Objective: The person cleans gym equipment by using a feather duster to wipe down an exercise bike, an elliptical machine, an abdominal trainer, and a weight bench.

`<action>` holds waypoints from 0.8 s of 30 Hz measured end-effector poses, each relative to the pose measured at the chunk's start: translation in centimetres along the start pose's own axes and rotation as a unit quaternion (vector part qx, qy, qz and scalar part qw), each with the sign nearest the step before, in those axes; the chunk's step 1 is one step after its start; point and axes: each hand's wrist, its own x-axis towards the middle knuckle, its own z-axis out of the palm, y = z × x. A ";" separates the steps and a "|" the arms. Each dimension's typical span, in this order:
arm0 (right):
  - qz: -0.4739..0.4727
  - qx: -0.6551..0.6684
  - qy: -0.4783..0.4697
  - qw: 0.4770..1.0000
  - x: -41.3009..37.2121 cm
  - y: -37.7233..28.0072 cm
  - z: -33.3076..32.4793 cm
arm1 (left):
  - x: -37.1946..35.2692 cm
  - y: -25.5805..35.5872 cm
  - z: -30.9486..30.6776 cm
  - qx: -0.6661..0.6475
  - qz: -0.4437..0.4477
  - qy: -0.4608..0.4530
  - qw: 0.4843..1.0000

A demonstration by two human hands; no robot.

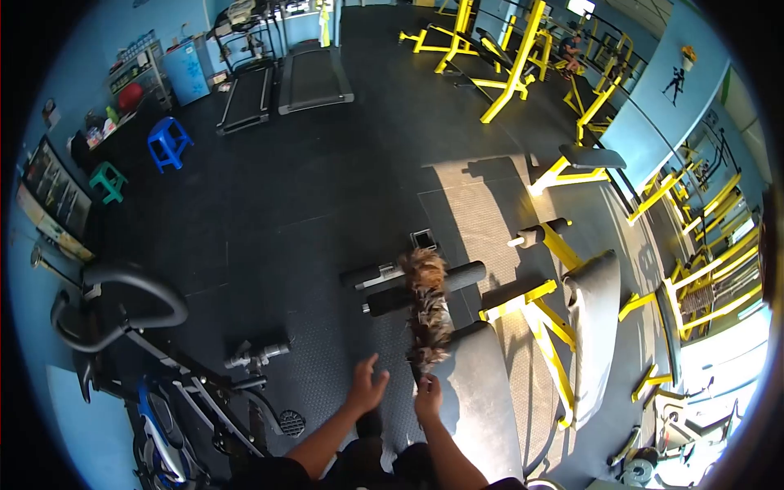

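Note:
A brown feather duster (429,306) points away from me over the padded bench (483,392) and its black foam rollers (467,276). My right hand (427,398) is closed round the duster's handle at its near end. To the left of it, my left hand (367,386) is held in the air with its fingers apart and nothing in it. The duster's feathered part lies across the near end of the rollers as seen from above; whether it touches them I cannot tell.
An exercise bike (163,416) stands at the left, with a blue stool (169,144) and a green stool (108,182) beyond. Treadmills (316,79) are at the back. A yellow-framed bench (592,327) stands close on the right. A person (570,51) sits far off among machines.

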 end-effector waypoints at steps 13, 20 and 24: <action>-0.012 -0.163 0.118 0.979 8.9 -3.7 -14.9 | 16.2 4.6 -5.1 0.129 0.006 -0.114 0.985; -0.070 -0.382 -0.104 0.916 17.2 -14.0 -17.3 | 22.9 4.3 -5.2 0.217 0.087 -0.170 0.957; -0.045 -0.445 -0.127 0.885 21.3 -20.0 -17.7 | 26.0 3.4 -4.5 0.230 0.086 -0.224 0.943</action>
